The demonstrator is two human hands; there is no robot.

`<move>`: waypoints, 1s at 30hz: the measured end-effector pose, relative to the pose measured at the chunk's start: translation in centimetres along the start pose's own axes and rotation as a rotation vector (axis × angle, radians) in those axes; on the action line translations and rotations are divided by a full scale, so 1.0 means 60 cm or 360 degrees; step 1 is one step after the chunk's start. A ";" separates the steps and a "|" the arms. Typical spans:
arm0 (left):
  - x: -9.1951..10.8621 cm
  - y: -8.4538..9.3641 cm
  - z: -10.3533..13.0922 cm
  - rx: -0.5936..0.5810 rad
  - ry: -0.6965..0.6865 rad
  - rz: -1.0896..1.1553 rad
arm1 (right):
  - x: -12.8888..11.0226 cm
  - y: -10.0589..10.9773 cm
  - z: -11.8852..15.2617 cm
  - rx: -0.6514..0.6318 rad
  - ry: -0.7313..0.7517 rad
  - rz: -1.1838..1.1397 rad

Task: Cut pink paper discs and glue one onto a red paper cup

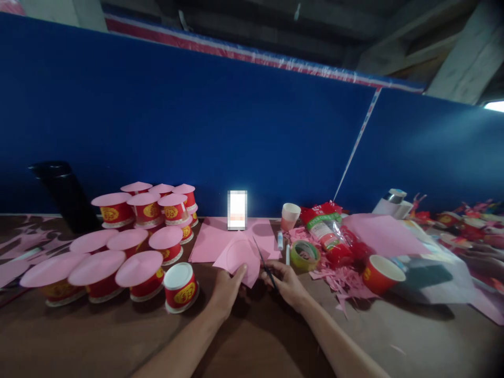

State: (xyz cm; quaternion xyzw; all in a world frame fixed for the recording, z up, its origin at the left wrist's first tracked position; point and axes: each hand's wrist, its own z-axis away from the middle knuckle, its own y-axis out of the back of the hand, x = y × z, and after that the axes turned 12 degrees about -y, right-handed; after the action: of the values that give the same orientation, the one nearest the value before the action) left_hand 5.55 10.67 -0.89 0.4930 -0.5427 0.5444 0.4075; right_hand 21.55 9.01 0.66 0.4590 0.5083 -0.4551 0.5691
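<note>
My left hand is closed on a sheet of pink paper, its thumb on top and its other fingers underneath. A curved outline shows on that sheet. In my right hand is a pair of scissors, the dark blades pointing up and left beside the paper's right edge. Whether the blades touch the paper I cannot tell. Behind both hands lies a stack of pink paper. To the left, an upside-down red paper cup with a gold emblem stands nearest my left hand.
Several red cups topped with pink paper cones fill the left side. A black bottle stands behind them. A lit phone leans at the blue wall. Right are a tape roll, pink scraps, a red packet and an orange cup.
</note>
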 end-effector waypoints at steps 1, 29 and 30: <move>-0.001 0.000 0.000 -0.0035 -0.0017 -0.0004 | 0.000 0.000 0.000 0.0000 0.0001 -0.0002; -0.017 0.005 -0.006 -0.0021 -0.0051 -0.0132 | 0.002 -0.003 0.001 0.0060 -0.0108 -0.0041; -0.016 0.005 -0.006 -0.0016 -0.0052 -0.0130 | 0.004 -0.002 0.000 0.0077 -0.0120 -0.0044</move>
State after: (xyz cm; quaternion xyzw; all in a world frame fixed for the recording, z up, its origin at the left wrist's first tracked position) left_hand 5.42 11.08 -1.84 0.5216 -0.5313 0.5164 0.4230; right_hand 21.43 8.95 0.43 0.4481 0.4816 -0.4920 0.5703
